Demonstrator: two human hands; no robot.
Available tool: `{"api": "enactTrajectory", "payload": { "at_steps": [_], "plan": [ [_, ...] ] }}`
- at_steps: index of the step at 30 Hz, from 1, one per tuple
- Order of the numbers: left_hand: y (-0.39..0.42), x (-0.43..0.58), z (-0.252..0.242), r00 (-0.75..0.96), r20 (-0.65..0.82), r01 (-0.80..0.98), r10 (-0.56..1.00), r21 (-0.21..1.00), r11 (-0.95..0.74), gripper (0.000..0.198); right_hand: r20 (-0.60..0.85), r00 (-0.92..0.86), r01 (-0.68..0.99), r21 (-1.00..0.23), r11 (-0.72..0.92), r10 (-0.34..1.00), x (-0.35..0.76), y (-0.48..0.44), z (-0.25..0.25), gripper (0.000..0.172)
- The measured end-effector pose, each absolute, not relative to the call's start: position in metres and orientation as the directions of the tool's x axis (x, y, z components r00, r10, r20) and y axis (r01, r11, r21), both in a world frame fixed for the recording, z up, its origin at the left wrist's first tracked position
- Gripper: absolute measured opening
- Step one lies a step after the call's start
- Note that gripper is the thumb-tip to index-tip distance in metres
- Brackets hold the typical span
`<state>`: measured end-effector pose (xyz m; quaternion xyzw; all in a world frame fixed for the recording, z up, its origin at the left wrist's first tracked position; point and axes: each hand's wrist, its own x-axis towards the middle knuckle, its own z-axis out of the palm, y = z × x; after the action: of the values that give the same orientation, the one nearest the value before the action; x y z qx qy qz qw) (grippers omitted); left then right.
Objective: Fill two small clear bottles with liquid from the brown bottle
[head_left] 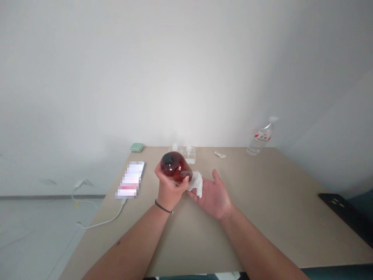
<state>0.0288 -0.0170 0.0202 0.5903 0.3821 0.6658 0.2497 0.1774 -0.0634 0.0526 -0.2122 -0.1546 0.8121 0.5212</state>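
My left hand [171, 188] is wrapped round a dark amber bottle [174, 165] with a black cap. The bottle is tilted, its cap at the upper left and its base toward my right hand [214, 196]. A crumpled white tissue [197, 183] lies on the fingers of that right hand, against the bottle's base. My right palm faces up with the thumb apart; the fingertips are partly hidden behind the tissue and bottle. Both hands are above the table [262, 217].
Behind the bottle stands a clear holder [190, 160] with small white-topped items. A clear water bottle [260, 138] leans at the back right, near a scrap of paper [220, 154]. At left are a plugged-in phone [131, 179] and a green case [136, 147]. A black object [338, 206] lies at the right edge.
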Motion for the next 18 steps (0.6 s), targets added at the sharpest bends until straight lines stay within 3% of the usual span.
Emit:
{"api": "enactTrajectory", "payload": {
  "at_steps": [10, 18],
  "plan": [
    [-0.0196, 0.0297, 0.0113, -0.081, 0.572, 0.049, 0.816, 0.82, -0.57, 0.088, -0.174, -0.306, -0.79, -0.502, -0.352, 0.936, 0.175, -0.0621, 0.0564, 0.069],
    [-0.0244, 0.0327, 0.015, -0.02, 0.577, 0.007, 0.816, 0.817, -0.577, 0.084, -0.247, -0.296, -0.765, -0.516, -0.384, 0.923, 0.1717, -0.0619, 0.0557, 0.067]
  ]
}}
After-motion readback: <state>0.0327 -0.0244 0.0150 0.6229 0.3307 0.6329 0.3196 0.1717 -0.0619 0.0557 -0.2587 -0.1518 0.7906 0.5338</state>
